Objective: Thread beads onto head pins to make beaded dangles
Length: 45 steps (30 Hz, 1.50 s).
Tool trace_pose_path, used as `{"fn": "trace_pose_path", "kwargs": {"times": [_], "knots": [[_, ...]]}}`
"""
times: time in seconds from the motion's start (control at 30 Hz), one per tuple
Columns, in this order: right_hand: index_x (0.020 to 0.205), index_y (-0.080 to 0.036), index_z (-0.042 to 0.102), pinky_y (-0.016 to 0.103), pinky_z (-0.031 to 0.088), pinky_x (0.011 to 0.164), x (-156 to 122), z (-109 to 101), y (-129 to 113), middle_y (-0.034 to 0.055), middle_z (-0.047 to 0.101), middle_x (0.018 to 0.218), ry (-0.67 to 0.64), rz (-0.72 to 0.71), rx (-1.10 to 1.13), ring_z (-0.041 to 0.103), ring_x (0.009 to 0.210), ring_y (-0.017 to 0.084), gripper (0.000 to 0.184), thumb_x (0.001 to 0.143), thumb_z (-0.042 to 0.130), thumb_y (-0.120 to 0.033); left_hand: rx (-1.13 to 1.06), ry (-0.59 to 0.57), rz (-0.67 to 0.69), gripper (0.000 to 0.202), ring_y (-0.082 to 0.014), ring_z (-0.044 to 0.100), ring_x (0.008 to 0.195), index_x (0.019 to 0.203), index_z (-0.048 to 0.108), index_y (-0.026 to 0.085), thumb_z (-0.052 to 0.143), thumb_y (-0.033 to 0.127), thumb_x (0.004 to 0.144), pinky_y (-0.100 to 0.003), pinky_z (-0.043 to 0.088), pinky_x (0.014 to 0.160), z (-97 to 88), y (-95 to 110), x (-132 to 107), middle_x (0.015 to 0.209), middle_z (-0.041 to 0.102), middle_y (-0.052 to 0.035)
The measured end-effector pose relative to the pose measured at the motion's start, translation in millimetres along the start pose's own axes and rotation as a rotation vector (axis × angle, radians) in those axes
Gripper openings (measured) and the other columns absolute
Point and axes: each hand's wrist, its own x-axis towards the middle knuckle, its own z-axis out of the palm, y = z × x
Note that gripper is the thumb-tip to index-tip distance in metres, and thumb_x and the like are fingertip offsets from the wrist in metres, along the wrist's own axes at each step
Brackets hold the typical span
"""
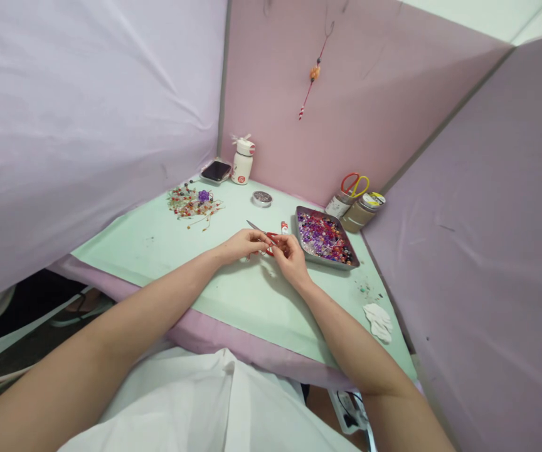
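My left hand point(247, 245) and my right hand point(290, 256) meet above the middle of the table, fingertips almost touching. Both are closed in a pinch. Whatever lies between the fingertips is too small to make out. Scissors point(256, 227) with red handles show just behind the fingers, blades pointing to the far left; my fingers partly cover them, and whether they are touched I cannot tell. A small red and white item point(284, 227) lies beyond my right hand. To the right of that hand stands a metal tray point(330, 263) full of purple, red and dark beads point(322, 235).
Beaded strands point(193, 204) lie at the left. Along the back are a phone point(216, 171), a white bottle point(242, 164), a round tin point(262, 199), and jars point(362, 212) with scissors. A crumpled white cloth point(378, 322) lies at right. A beaded cord point(315, 73) hangs on the back wall.
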Motion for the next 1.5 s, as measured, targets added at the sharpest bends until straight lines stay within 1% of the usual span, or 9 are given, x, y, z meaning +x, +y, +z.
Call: {"fn": "trace_pose_path", "kwargs": {"times": [0.13,0.3,0.5,0.7,0.9,1.13,1.23,1.37,1.5], "knots": [[0.083,-0.021,0.061,0.027,0.039,0.059,0,-1,-3,0.0019,0.052,0.085,0.004,-0.027,-0.059,0.047,0.066,0.013,0.011,0.08,0.058,-0.032,0.032,-0.005,0.01,0.023,-0.0103,0.051,0.06,0.083,0.066,0.014,0.063,0.033,0.071,-0.02,0.038,0.051,0.4,-1,0,0.07,0.061,-0.0018],[0.074,-0.021,0.057,0.028,0.038,0.062,0,-2,-1,-0.0001,0.049,0.076,-0.003,-0.024,-0.087,0.047,0.066,0.014,0.012,0.08,0.059,-0.032,0.002,0.038,0.007,0.022,-0.0092,0.049,0.057,0.081,0.066,0.013,0.064,0.032,0.07,-0.02,0.038,0.05,3.2,0,1,0.069,0.061,-0.0012],[0.073,-0.021,0.056,0.028,0.037,0.064,1,-3,-1,-0.0002,0.049,0.076,0.001,-0.029,-0.096,0.046,0.068,0.014,0.015,0.082,0.056,-0.032,0.119,0.163,0.011,0.023,-0.009,0.048,0.054,0.084,0.067,0.012,0.06,0.03,0.072,-0.02,0.038,0.048,3.2,-4,5,0.066,0.061,-0.0013],[0.073,-0.021,0.047,0.028,0.036,0.068,1,-3,1,-0.0004,0.045,0.077,0.052,-0.012,-0.093,0.045,0.072,0.015,0.015,0.086,0.049,-0.03,0.176,0.191,0.04,0.024,-0.008,0.044,0.05,0.085,0.068,0.012,0.059,0.029,0.072,-0.02,0.035,0.047,-0.4,-10,9,0.061,0.057,0.001],[0.074,-0.022,0.044,0.028,0.036,0.069,0,-3,0,-0.0004,0.044,0.077,0.028,-0.044,-0.082,0.044,0.072,0.015,0.015,0.087,0.046,-0.029,0.192,0.212,0.037,0.023,-0.0083,0.044,0.051,0.084,0.069,0.012,0.059,0.029,0.071,-0.02,0.034,0.049,-1.4,-11,10,0.061,0.057,0.0009],[0.074,-0.023,0.044,0.029,0.035,0.067,-3,-2,-8,-0.0007,0.043,0.075,-0.155,-0.091,-0.038,0.042,0.069,0.015,0.016,0.087,0.046,-0.032,0.24,0.228,0.045,0.02,-0.0088,0.044,0.053,0.079,0.07,0.012,0.057,0.024,0.069,-0.021,0.032,0.052,0.9,-9,9,0.06,0.058,0.0011],[0.073,-0.022,0.044,0.028,0.034,0.064,-4,-1,-8,-0.001,0.042,0.073,-0.193,-0.085,-0.036,0.04,0.066,0.014,0.018,0.087,0.046,-0.033,0.255,0.238,0.06,0.017,-0.0088,0.044,0.055,0.076,0.07,0.013,0.058,0.021,0.068,-0.021,0.032,0.053,1.6,-10,10,0.06,0.058,0.0012],[0.076,-0.023,0.046,0.028,0.035,0.061,-1,-2,0,-0.0017,0.044,0.07,-0.104,0.005,0.02,0.04,0.062,0.014,0.017,0.085,0.048,-0.037,0.143,0.217,-0.021,0.015,-0.0086,0.043,0.052,0.074,0.068,0.013,0.061,0.024,0.067,-0.022,0.032,0.05,-0.3,-11,10,0.058,0.055,0.0019],[0.076,-0.023,0.046,0.027,0.036,0.059,4,-4,11,-0.0022,0.046,0.064,0.052,0.141,0.065,0.044,0.063,0.015,0.02,0.082,0.05,-0.041,-0.119,0.054,-0.179,0.019,-0.0084,0.042,0.048,0.071,0.065,0.013,0.068,0.032,0.066,-0.023,0.034,0.047,-3.4,-8,6,0.054,0.05,0.0021]]}}
